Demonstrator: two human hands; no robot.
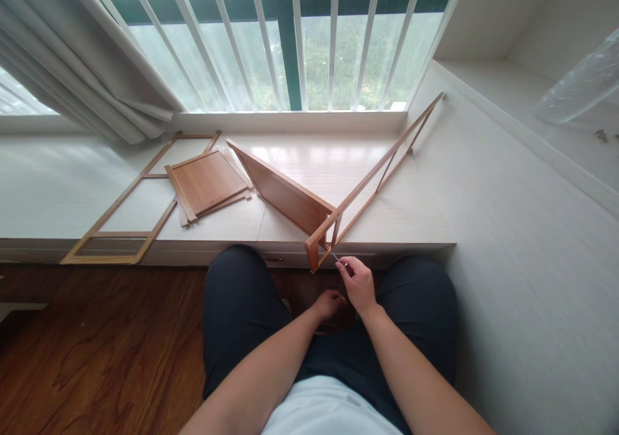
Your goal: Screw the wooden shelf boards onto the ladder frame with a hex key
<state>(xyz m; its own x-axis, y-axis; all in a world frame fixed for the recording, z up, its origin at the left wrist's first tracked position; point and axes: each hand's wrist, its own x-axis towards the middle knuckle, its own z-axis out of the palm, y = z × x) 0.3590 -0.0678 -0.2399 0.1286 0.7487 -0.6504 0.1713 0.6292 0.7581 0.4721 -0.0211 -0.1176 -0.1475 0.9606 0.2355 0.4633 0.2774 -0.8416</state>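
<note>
Two hands work at the near edge of the pale window ledge (72, 183): the right hand (358, 283) is pinched shut on a thin metal tool (334, 256) whose tip meets the lower corner of the tilted wooden frame (372, 177). The left hand (329, 305) rests low between the knees, its grip hidden. A wooden panel (285, 193) leans against that frame; a second frame (120, 209) and stacked boards (207, 183) lie flat further left.

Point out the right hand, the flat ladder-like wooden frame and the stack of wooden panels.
right hand (356, 283): head view, back of the hand, fingers pinching a thin tool.
flat wooden frame (123, 196): head view, its long left rail.
stack of wooden panels (207, 181): head view, top panel's face.
</note>
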